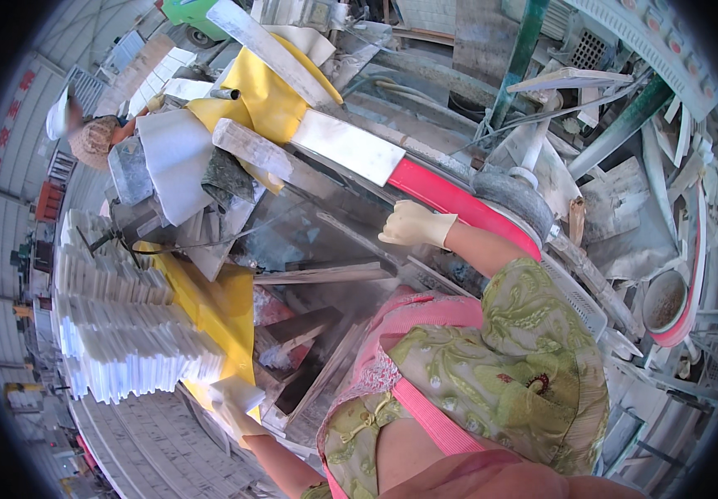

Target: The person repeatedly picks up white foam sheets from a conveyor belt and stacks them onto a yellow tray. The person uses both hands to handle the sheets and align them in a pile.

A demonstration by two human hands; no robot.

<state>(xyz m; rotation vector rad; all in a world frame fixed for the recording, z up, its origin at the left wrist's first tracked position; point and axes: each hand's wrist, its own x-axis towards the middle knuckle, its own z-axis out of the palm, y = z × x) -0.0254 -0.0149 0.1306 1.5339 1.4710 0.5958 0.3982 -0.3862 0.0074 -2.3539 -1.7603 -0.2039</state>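
Observation:
My left hand (232,422), in a pale glove, grips a small white tile (239,392) at the lower left. The tile is beside the front end of a large stack of white tiles (138,333), set on edge in rows. Yellow sheeting (224,308) lies along the stack's right side. My right hand (413,224), also gloved, is closed like a fist with nothing visible in it. It is just in front of a long band with a red stretch (463,205) and a white stretch (349,147); whether it touches the band, I cannot tell.
A grey round wheel (515,198) sits beside the red band. Wooden boards (326,274) lie in front of me. White blocks (178,162) and yellow cloth (267,91) are piled farther off. Another person (93,137) is at the far left. A round bowl (665,299) stands at the right.

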